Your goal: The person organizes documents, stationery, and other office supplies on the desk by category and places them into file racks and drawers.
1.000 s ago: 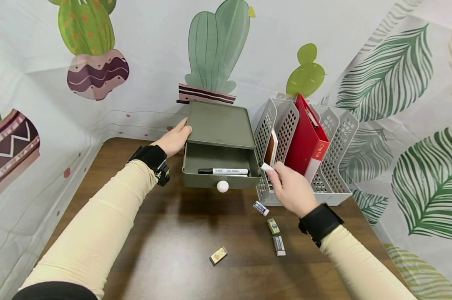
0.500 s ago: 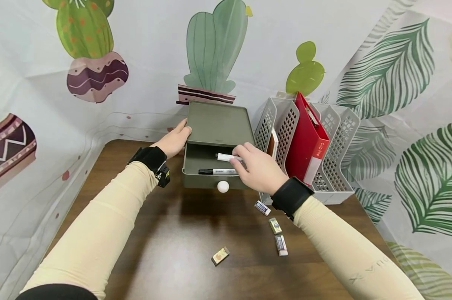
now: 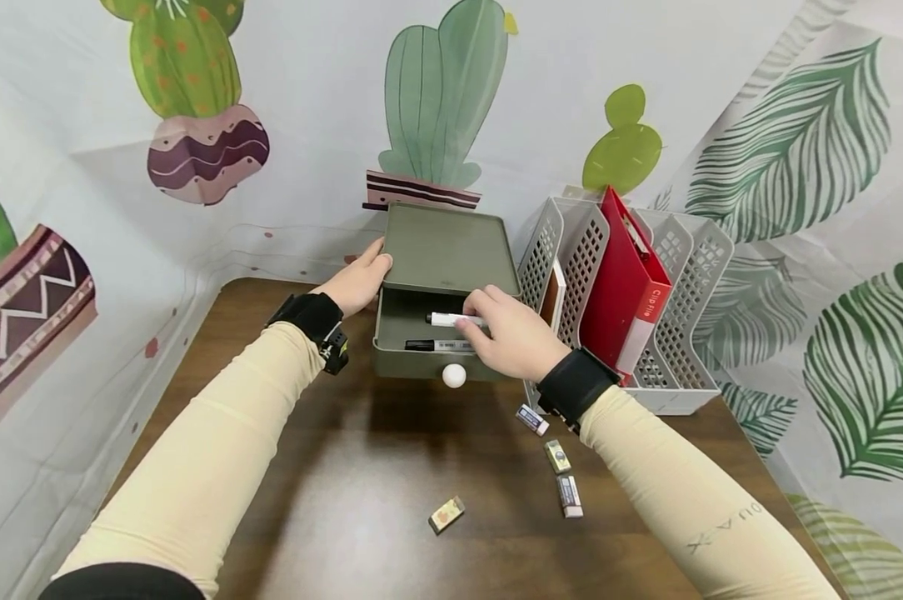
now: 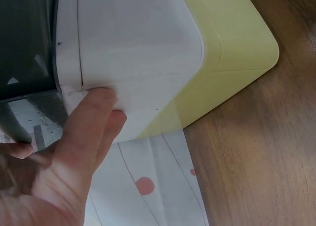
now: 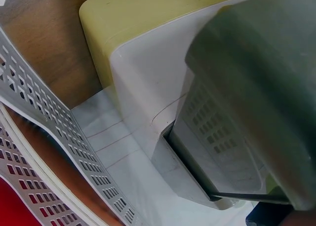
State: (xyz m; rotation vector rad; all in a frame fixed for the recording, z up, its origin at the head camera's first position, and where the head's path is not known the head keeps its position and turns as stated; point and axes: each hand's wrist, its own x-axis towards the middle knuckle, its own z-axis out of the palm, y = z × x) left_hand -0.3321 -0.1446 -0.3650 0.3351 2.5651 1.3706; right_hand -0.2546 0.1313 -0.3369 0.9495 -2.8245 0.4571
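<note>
An olive-green drawer box stands at the back of the brown table, its drawer pulled out. A black-capped marker lies inside the drawer. My right hand pinches a white marker and holds it level just above the open drawer. With straight fingers, my left hand rests against the box's left side. In the left wrist view one finger presses flat on the box wall. The right wrist view shows only the box from close by.
A grey mesh file organiser with a red clip file stands right of the box, its mesh wall close to my right wrist. Several small erasers lie on the table in front, one apart. Printed cloth walls enclose the table.
My right hand moved left from the organiser to above the open drawer, carrying the white marker. The left hand stayed on the box.
</note>
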